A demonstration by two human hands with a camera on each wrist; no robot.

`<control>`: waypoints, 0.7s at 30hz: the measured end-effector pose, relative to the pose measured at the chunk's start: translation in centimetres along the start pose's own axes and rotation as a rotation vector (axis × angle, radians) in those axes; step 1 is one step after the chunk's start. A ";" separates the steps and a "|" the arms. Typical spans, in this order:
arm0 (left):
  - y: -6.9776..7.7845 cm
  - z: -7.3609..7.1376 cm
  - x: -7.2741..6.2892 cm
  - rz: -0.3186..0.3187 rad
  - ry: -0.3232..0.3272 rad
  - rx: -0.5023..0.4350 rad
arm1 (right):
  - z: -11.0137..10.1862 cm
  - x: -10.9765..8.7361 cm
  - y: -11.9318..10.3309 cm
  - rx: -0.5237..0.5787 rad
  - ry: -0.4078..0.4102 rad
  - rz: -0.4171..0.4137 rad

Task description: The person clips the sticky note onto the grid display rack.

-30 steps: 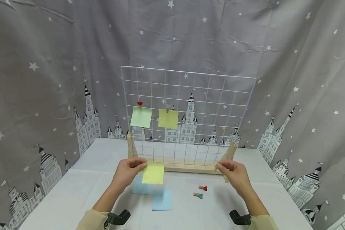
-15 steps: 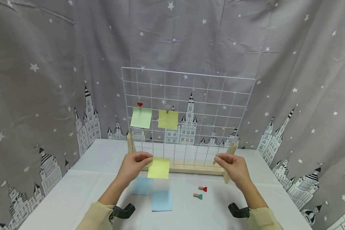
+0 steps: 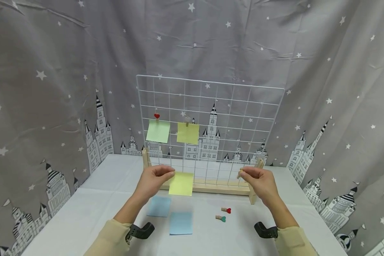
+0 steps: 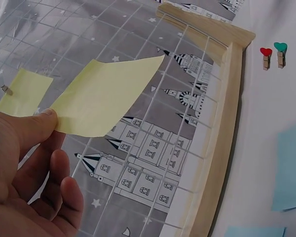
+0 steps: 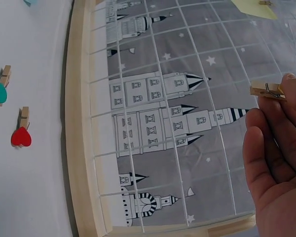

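Note:
My left hand (image 3: 153,182) pinches a yellow sticky note (image 3: 181,184) by its upper left corner, in front of the lower part of a white wire grid (image 3: 211,128). In the left wrist view the note (image 4: 106,96) slants across the grid, thumb on its corner. My right hand (image 3: 259,180) pinches a small wooden clothespin (image 5: 266,90) between thumb and fingers near the grid's lower right. Clipped on the grid are a green note (image 3: 158,132) under a red heart clothespin (image 3: 156,116) and a yellow note (image 3: 187,134) under a pale heart clothespin (image 3: 187,120).
Two blue sticky notes (image 3: 180,224) lie on the white table (image 3: 92,202). To their right are a red heart clothespin (image 3: 226,210) and a green heart clothespin (image 3: 221,218). A wooden stand (image 3: 220,189) bears the grid, with a grey castle-print curtain (image 3: 320,89) behind it.
My left hand has moved right and up with the yellow note. The right hand has risen slightly and shifted a little left with the clothespin.

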State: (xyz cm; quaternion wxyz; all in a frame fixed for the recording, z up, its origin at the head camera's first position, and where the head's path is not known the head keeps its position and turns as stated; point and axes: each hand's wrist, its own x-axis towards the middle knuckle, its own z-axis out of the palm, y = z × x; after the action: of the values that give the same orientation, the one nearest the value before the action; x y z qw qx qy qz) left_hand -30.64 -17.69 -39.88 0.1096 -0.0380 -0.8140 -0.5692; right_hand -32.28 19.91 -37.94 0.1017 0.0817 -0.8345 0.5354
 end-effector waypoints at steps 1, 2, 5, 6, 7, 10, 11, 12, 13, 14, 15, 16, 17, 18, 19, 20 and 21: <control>0.1 0.1 0.1 0.002 -0.002 -0.001 | 0.0 0.1 0.0 -0.006 -0.004 -0.004; 0.2 0.1 0.2 0.004 -0.004 -0.001 | 0.0 0.1 -0.1 -0.008 -0.005 -0.009; 0.7 0.3 0.5 0.023 -0.008 0.000 | -0.1 0.2 -0.5 -0.009 -0.002 -0.018; 0.9 0.3 0.6 0.029 -0.010 0.003 | -0.1 0.3 -0.6 -0.008 0.000 -0.020; 1.1 0.4 0.7 0.036 -0.010 0.004 | -0.1 0.4 -0.7 -0.005 0.003 -0.021; 1.6 0.6 0.9 0.047 -0.010 0.010 | -0.2 0.4 -1.1 0.000 0.010 -0.022; 1.8 0.7 1.0 0.049 -0.011 0.013 | -0.2 0.5 -1.2 0.003 0.012 -0.022; 2.0 0.8 1.1 0.051 -0.012 0.017 | -0.2 0.5 -1.3 0.004 0.010 -0.024; 2.1 0.8 1.1 0.053 -0.012 0.018 | -0.3 0.5 -1.3 0.007 0.011 -0.027; 2.3 0.9 1.2 0.056 -0.011 0.020 | -0.3 0.5 -1.4 0.010 0.010 -0.028; 2.5 0.9 1.3 0.059 -0.010 0.022 | -0.3 0.5 -1.4 0.011 0.011 -0.029; 2.7 1.0 1.4 0.063 -0.010 0.021 | -0.3 0.6 -1.4 0.012 0.010 -0.031; 2.9 1.0 1.4 0.068 -0.011 0.021 | -0.3 0.6 -1.5 0.012 0.012 -0.029; 3.1 1.0 1.5 0.072 -0.011 0.017 | -0.3 0.6 -1.5 0.006 0.013 -0.030; 3.3 1.0 1.5 0.077 -0.013 0.012 | -0.3 0.7 -1.6 0.001 0.015 -0.028; 3.5 1.1 1.6 0.079 -0.014 0.014 | -0.3 0.7 -1.7 -0.006 0.016 -0.026; 3.8 1.1 1.6 0.076 -0.016 0.014 | -0.3 0.8 -1.8 -0.012 0.016 -0.027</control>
State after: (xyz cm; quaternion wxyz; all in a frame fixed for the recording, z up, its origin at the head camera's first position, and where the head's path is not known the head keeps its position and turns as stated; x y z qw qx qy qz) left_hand -31.62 -15.45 -36.40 0.1249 -0.0728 -0.8167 -0.5586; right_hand -32.58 19.43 -36.09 0.1160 0.0880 -0.8356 0.5297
